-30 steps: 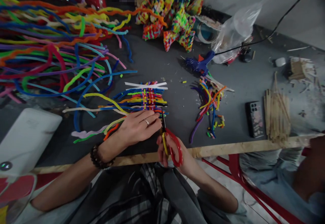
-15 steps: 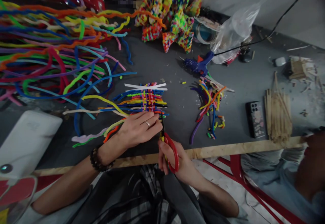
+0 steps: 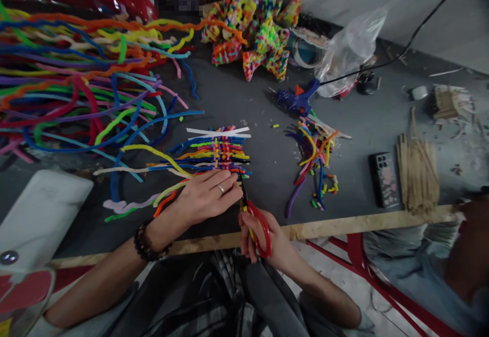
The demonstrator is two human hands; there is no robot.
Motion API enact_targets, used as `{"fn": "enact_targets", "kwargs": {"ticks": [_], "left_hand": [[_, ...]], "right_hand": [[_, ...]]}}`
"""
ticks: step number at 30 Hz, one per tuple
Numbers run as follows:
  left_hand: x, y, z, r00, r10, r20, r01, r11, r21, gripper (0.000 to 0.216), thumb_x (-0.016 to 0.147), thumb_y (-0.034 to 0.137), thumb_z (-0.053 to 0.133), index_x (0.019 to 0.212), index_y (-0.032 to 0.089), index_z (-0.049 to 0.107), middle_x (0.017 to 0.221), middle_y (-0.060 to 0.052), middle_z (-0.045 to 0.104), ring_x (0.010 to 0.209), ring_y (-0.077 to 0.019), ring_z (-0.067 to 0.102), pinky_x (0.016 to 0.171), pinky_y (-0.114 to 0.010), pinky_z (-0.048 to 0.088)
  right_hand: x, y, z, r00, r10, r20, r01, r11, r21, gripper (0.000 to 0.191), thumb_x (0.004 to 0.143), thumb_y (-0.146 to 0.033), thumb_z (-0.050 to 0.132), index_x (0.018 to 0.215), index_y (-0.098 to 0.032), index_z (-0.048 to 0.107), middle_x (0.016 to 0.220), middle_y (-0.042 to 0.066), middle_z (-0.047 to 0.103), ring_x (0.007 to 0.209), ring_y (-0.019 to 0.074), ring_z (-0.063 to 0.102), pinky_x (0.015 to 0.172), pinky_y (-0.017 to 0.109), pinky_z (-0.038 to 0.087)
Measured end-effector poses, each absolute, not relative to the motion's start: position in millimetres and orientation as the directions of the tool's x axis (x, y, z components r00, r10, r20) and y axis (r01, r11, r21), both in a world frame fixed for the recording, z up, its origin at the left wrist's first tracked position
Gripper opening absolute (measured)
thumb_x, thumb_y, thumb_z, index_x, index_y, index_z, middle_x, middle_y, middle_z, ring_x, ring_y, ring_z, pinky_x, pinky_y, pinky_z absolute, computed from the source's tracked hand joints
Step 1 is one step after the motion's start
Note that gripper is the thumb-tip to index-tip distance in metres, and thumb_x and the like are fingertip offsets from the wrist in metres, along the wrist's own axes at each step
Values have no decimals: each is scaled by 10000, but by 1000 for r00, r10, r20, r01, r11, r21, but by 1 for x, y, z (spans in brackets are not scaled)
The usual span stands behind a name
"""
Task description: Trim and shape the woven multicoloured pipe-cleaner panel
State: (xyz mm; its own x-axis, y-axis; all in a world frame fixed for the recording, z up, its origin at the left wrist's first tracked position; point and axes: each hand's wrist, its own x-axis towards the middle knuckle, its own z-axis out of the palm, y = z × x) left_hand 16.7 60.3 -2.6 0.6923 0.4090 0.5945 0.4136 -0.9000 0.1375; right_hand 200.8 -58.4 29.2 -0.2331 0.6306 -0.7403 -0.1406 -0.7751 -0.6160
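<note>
A woven strip of colourful pipe cleaners (image 3: 225,153) lies on the dark table in front of me, loose ends sticking out on both sides. Two white strips (image 3: 219,132) cross over its far end. My left hand (image 3: 210,191), with a ring and a bead bracelet, presses its closed fingers on the near end of the weave. The part under these fingers is hidden. In my right hand (image 3: 255,232) are red-handled scissors (image 3: 266,229), fingers through the handles. Their dark blades point away from me, beside my left fingertips at the weave's right edge.
Long loose pipe cleaners (image 3: 87,92) heap at left, above a white device (image 3: 53,209). Finished woven pieces (image 3: 263,36) and a blue glue gun (image 3: 296,100) with a cord lie behind. Cut scraps (image 3: 315,148), a phone (image 3: 384,179) and wooden sticks (image 3: 418,174) are at right.
The scissors and my right hand have shifted slightly toward me relative to the weave. My left hand stays on the near end. The view has moved a little.
</note>
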Motion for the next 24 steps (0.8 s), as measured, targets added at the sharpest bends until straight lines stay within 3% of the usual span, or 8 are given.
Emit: {"fn": "enact_targets", "kwargs": {"ticks": [4,8,18,21,24], "left_hand": [[16,60,-1,709,397,583,408,-905,121,124,1033,98,633,972,172,711,1018,-49,823,956,-180,777,847,-309,640],[17,60,-1,704,404,585,410,-903,129,136,1029,72,618,974,159,707,1017,-52,824,933,-190,782,824,-320,643],[20,59,-2,705,387,594,400,-909,118,126,1020,85,641,931,157,694,961,-54,811,904,-192,773,784,-318,643],[20,60,-2,701,388,598,407,-907,112,136,1016,82,645,917,160,694,947,-48,808,885,-183,766,764,-307,637],[19,59,-2,698,397,596,418,-902,113,137,1013,75,648,923,164,700,948,-39,807,892,-175,762,778,-300,635]], "right_hand": [[204,-52,33,-251,652,-715,-203,-758,-620,540,990,-747,564,1012,-208,575,625,-25,677,434,114,591,434,202,413],[201,-51,28,-268,654,-707,-222,-756,-616,513,1008,-719,563,1021,-206,566,632,-26,681,393,108,566,392,199,369],[195,-67,16,-232,735,-637,-119,-671,-732,530,1091,-612,521,784,-186,593,607,-3,659,412,86,559,429,194,443],[194,-67,11,-233,716,-658,-110,-691,-714,550,1080,-611,544,741,-182,593,584,7,661,399,92,571,428,198,451],[196,-62,11,-229,676,-700,-149,-735,-662,497,1051,-639,577,833,-192,593,575,-12,661,389,105,578,395,187,410]]}}
